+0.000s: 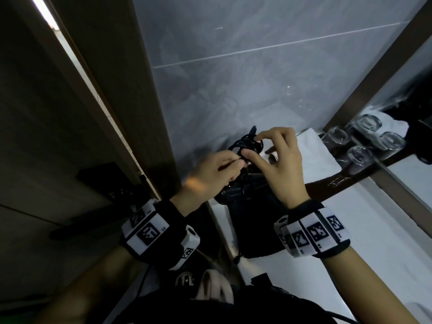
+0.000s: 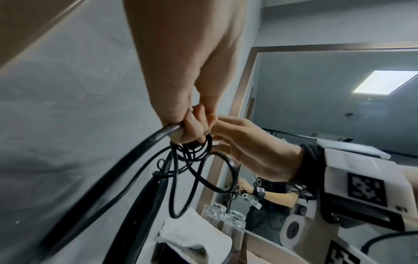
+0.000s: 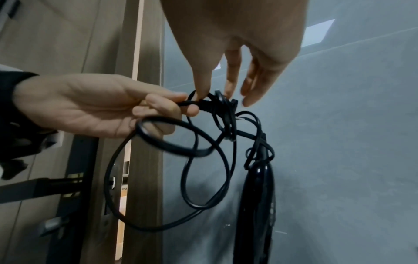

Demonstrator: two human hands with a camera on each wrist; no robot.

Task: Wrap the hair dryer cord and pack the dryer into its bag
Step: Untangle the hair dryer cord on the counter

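left hand [image 1: 211,174] pinching thin black rubber cord [image 3: 203,151], mid-frame | right hand [image 1: 278,157] fingertips nipping its coils | glossy black dryer [image 3: 257,196] hangs lower right

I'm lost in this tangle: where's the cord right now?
In the right wrist view the cord hangs in loops mid-frame, pinched by the left hand and right hand, beside the dryer.

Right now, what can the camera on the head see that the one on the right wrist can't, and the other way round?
Only the head view shows the upturned glasses, the white towel and the dark bag below the hands. Only the right wrist view shows the cord's big loops hanging loose and the glossy dryer body dangling against the wall. Both show the left hand pinching the cord while the right hand fingers the bunched coils.
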